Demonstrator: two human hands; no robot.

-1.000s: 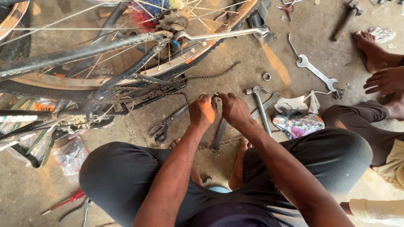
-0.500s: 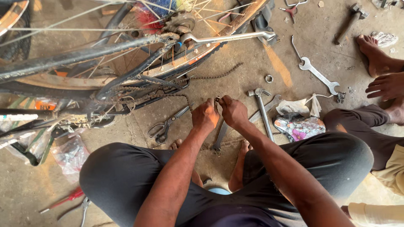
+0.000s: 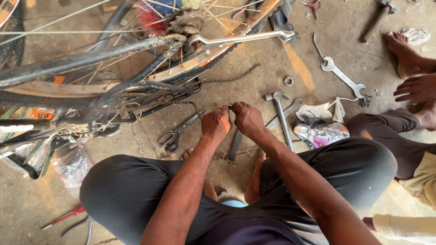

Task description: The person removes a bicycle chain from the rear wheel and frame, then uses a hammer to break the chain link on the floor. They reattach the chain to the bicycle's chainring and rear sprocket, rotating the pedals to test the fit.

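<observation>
I squat over a concrete floor beside an upturned bicycle [image 3: 113, 68]. My left hand [image 3: 216, 124] and my right hand [image 3: 246, 118] are close together, both pinching the loose end of the rusty bicycle chain [image 3: 181, 102] that trails from the frame. Another stretch of chain [image 3: 231, 76] lies on the floor toward the rear wheel [image 3: 213, 50]. Under my hands lies a flat metal tool [image 3: 235, 147]. Black scissors [image 3: 175, 134] lie just left of my left hand.
A hammer [image 3: 282, 117] lies right of my hands, next to a rag and a floral pouch [image 3: 320, 132]. A spanner [image 3: 343, 77], a small ring [image 3: 288, 81] and a mallet [image 3: 379, 18] lie farther off. Another person's hand [image 3: 415, 88] and foot sit at right. A red-handled tool [image 3: 63, 218] lies at lower left.
Both hands have stayed together on the chain end, with only slight finger shifts. The view has tilted a little.
</observation>
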